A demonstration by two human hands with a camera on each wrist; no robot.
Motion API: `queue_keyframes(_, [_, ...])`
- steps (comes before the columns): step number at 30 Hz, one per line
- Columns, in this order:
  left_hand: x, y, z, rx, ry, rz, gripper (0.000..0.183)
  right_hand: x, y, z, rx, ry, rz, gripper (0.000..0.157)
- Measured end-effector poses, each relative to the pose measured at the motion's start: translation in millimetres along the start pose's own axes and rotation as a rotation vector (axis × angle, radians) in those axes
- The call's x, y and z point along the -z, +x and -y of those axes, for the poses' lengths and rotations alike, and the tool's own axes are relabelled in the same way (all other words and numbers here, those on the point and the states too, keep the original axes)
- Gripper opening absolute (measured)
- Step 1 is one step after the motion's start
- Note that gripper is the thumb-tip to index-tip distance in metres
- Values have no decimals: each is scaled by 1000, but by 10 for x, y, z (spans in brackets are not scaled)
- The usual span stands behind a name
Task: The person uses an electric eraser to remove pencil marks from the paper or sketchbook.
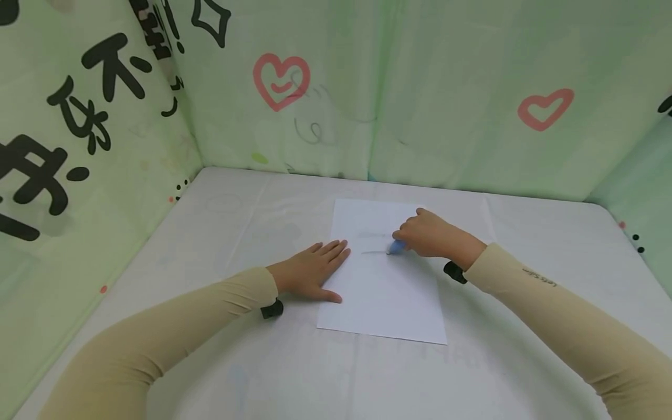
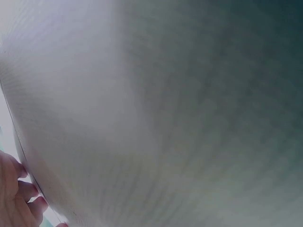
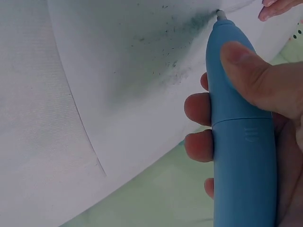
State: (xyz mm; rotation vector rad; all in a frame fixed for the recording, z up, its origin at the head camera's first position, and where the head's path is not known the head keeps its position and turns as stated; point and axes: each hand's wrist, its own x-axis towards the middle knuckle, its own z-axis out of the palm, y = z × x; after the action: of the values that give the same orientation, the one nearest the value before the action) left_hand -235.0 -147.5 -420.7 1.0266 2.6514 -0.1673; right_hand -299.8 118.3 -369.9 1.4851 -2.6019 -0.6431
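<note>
A white sheet of paper (image 1: 383, 309) lies on the table, with a faint grey line (image 1: 371, 252) across its middle. My left hand (image 1: 312, 271) rests flat at the sheet's left edge, fingers spread and straight; only its fingertips show in the left wrist view. In my right hand (image 1: 434, 234) I grip a blue electric eraser (image 3: 242, 142), thumb on one side and fingers curled round the other. Its small tip (image 3: 221, 15) touches the paper at the line's right end. Dark crumbs (image 3: 170, 66) and a grey smudge are scattered near the tip.
The table (image 1: 252, 373) has a white cover with creases. Pale green cloth walls (image 1: 441, 70) with red hearts and black lettering rise at the back and both sides. A small black device (image 1: 272, 309) sits under each wrist.
</note>
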Motion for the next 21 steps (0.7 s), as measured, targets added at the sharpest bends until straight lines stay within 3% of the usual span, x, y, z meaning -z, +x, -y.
queue_keyframes(21, [6, -12, -6, -6, -6, -3, 100, 56, -9, 17, -11, 10, 15, 14])
